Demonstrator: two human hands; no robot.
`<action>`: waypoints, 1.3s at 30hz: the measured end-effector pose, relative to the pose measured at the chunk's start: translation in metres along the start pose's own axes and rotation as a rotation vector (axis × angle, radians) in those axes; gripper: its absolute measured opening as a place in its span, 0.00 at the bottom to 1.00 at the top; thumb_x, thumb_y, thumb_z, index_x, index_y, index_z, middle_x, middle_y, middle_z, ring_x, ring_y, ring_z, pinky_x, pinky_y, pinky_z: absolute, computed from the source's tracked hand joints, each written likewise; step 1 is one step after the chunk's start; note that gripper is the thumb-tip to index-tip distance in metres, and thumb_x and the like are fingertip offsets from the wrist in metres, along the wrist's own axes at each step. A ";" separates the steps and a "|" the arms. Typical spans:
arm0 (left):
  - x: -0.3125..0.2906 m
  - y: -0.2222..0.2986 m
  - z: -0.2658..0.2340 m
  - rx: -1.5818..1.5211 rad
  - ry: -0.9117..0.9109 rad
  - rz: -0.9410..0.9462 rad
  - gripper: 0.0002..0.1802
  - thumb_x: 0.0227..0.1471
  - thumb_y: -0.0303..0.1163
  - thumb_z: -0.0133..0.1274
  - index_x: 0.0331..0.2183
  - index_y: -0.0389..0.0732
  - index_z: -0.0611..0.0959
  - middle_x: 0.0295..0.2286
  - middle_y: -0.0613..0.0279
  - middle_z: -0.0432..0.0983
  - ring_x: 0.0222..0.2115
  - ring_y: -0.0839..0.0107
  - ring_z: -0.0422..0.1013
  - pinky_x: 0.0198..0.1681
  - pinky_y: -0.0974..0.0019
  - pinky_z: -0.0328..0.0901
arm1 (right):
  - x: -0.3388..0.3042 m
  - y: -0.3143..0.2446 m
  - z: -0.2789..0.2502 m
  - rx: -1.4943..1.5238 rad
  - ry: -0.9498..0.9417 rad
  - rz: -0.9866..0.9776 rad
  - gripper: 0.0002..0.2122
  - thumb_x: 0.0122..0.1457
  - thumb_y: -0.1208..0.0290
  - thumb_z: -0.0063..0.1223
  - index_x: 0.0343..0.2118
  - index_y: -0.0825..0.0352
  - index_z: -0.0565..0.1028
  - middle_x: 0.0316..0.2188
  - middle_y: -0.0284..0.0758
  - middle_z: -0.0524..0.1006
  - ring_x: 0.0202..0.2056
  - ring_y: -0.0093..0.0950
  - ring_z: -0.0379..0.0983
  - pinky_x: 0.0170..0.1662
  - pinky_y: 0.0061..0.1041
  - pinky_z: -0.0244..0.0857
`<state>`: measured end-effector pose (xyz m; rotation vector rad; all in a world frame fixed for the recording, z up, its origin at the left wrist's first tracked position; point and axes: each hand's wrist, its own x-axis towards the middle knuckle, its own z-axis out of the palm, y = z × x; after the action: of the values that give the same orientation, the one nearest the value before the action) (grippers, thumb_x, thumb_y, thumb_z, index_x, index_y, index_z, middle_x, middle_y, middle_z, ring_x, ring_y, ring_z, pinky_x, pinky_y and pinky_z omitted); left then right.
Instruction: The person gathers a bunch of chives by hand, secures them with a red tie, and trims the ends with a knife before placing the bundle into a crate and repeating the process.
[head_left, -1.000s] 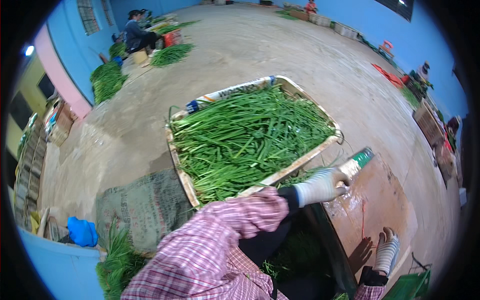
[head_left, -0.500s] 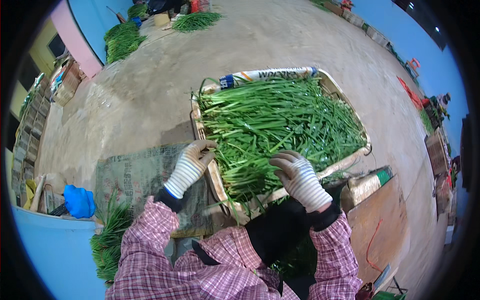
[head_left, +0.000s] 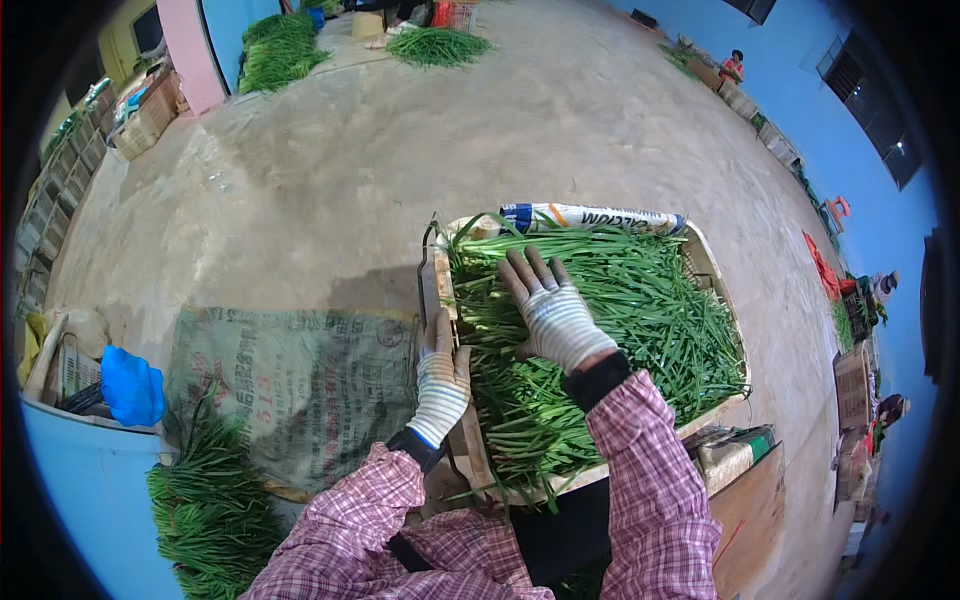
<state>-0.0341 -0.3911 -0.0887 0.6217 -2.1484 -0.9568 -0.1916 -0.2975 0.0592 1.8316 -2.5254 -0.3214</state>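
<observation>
A cream plastic crate stands before me, heaped with long, thin green leaves like chives. My right hand, in a striped knit glove, lies palm down over the leaves near their pale ends, fingers spread. Against the crate's left side is my left hand, gloved too, its fingers stretched out and holding nothing. A rolled white and blue printed sack lines the far edge of the crate.
A flattened green woven sack lies to the left, with more leafy bundles nearer me. A blue bag sits beyond them. At right is a wooden board. Green piles, stacked crates and other people are farther off.
My right hand has moved left and away from me, spreading flat over the leaves. My left hand has shifted along the crate's left side, fingers straightened. The whole view has shifted.
</observation>
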 end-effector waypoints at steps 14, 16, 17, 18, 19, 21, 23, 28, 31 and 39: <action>-0.002 -0.003 0.000 -0.182 0.019 0.014 0.29 0.57 0.18 0.44 0.60 0.38 0.65 0.59 0.43 0.58 0.53 0.52 0.64 0.53 0.67 0.60 | -0.001 0.013 0.013 -0.010 0.029 -0.090 0.41 0.36 0.59 0.72 0.56 0.67 0.67 0.54 0.43 0.68 0.57 0.43 0.62 0.60 0.38 0.58; -0.004 -0.002 0.003 -0.155 -0.007 0.005 0.29 0.57 0.18 0.44 0.61 0.38 0.65 0.59 0.43 0.58 0.53 0.52 0.64 0.53 0.67 0.60 | 0.005 0.025 0.018 -0.017 0.122 -0.239 0.38 0.35 0.61 0.72 0.52 0.68 0.69 0.56 0.44 0.66 0.60 0.44 0.59 0.64 0.39 0.54; -0.002 -0.002 0.000 -0.120 -0.019 -0.008 0.30 0.57 0.18 0.44 0.61 0.38 0.65 0.59 0.44 0.58 0.53 0.52 0.64 0.54 0.67 0.60 | 0.006 0.029 0.025 0.208 0.048 -0.197 0.36 0.35 0.63 0.73 0.50 0.69 0.69 0.54 0.45 0.67 0.59 0.44 0.61 0.62 0.40 0.55; 0.000 -0.002 -0.003 -0.115 -0.018 0.001 0.30 0.57 0.18 0.44 0.61 0.38 0.65 0.59 0.44 0.58 0.53 0.52 0.64 0.54 0.67 0.60 | 0.003 0.033 0.031 0.295 0.054 -0.155 0.36 0.35 0.63 0.73 0.50 0.68 0.69 0.53 0.45 0.68 0.58 0.45 0.62 0.61 0.40 0.56; 0.000 -0.002 -0.004 -0.128 -0.031 -0.009 0.29 0.56 0.18 0.45 0.60 0.37 0.65 0.58 0.42 0.59 0.54 0.50 0.63 0.55 0.65 0.60 | 0.000 0.034 0.032 0.382 0.057 -0.119 0.35 0.35 0.63 0.73 0.50 0.67 0.69 0.52 0.45 0.68 0.57 0.45 0.63 0.60 0.40 0.57; 0.000 -0.003 -0.005 -0.154 -0.056 -0.027 0.29 0.56 0.19 0.45 0.59 0.36 0.66 0.58 0.40 0.59 0.56 0.45 0.61 0.56 0.62 0.59 | -0.007 0.031 0.035 0.468 0.135 -0.127 0.33 0.37 0.65 0.72 0.49 0.63 0.71 0.52 0.43 0.69 0.56 0.44 0.63 0.58 0.40 0.58; 0.000 0.002 -0.005 -0.117 -0.105 -0.042 0.28 0.58 0.19 0.44 0.60 0.33 0.64 0.57 0.39 0.60 0.56 0.50 0.60 0.60 0.61 0.55 | -0.012 0.033 0.036 0.496 0.183 -0.119 0.28 0.40 0.64 0.70 0.47 0.61 0.73 0.51 0.41 0.70 0.55 0.44 0.64 0.58 0.41 0.58; -0.006 -0.009 -0.005 -0.165 -0.088 -0.076 0.24 0.58 0.20 0.45 0.57 0.36 0.69 0.56 0.42 0.62 0.55 0.51 0.63 0.58 0.61 0.57 | 0.010 0.038 0.044 0.801 0.267 0.116 0.17 0.50 0.63 0.65 0.39 0.65 0.75 0.38 0.44 0.76 0.45 0.43 0.72 0.52 0.40 0.63; 0.006 0.015 -0.004 -0.254 -0.096 -0.087 0.24 0.57 0.20 0.45 0.56 0.38 0.71 0.57 0.43 0.62 0.56 0.48 0.62 0.58 0.61 0.58 | 0.019 0.052 0.037 0.801 0.522 0.194 0.16 0.55 0.67 0.61 0.42 0.70 0.72 0.37 0.47 0.77 0.40 0.44 0.74 0.43 0.38 0.69; 0.002 0.010 -0.010 -0.286 -0.057 -0.077 0.23 0.57 0.21 0.44 0.55 0.36 0.70 0.55 0.45 0.64 0.53 0.49 0.64 0.58 0.59 0.58 | -0.015 0.023 0.036 0.179 0.053 -0.089 0.48 0.38 0.55 0.71 0.62 0.66 0.58 0.59 0.42 0.65 0.64 0.41 0.54 0.66 0.46 0.45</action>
<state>-0.0292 -0.3911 -0.0754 0.5440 -1.9965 -1.3092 -0.2132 -0.2709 0.0301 1.9880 -2.5163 -0.0472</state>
